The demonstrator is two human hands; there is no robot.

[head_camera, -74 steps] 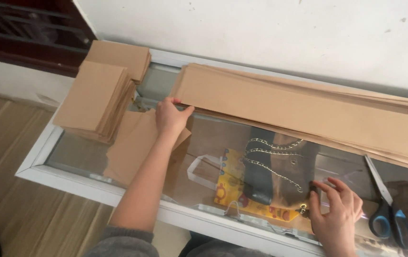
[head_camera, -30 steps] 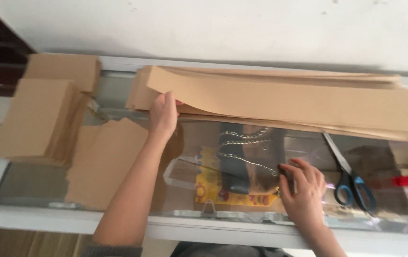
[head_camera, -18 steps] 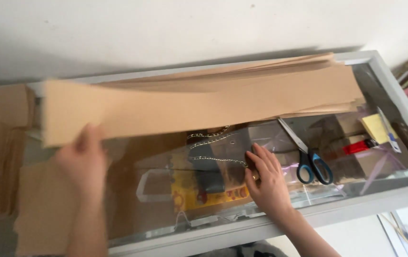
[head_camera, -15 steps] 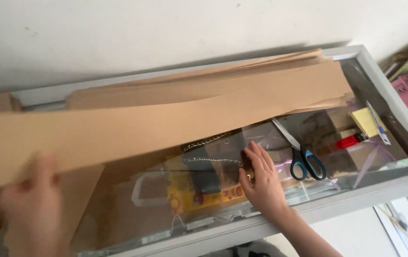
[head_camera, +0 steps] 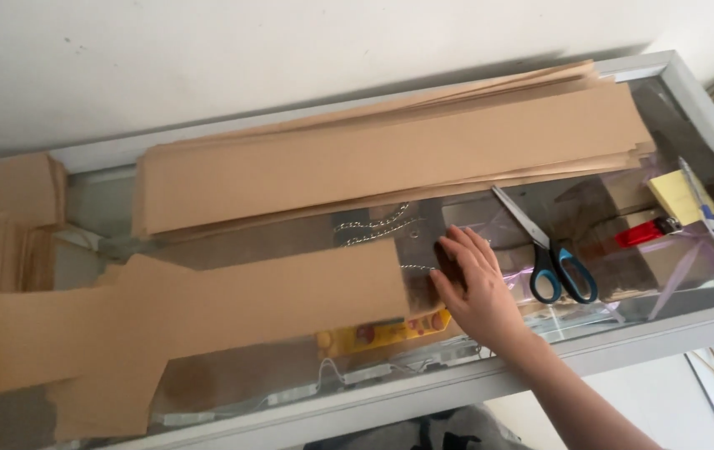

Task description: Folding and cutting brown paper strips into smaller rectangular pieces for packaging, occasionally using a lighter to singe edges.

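glass counter (head_camera: 690, 92): right hand (head_camera: 475, 283) flat beside scissors (head_camera: 544, 246), cardboard strip (head_camera: 207, 312).

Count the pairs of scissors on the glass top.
1. The scissors, with blue handles, lie on the glass top just right of the right hand, below the long stack of brown paper strips. More could be hidden under the paper.

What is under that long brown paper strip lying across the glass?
Under the strip shows the glass top, with a yellow packet poking out below. The rest beneath is covered.
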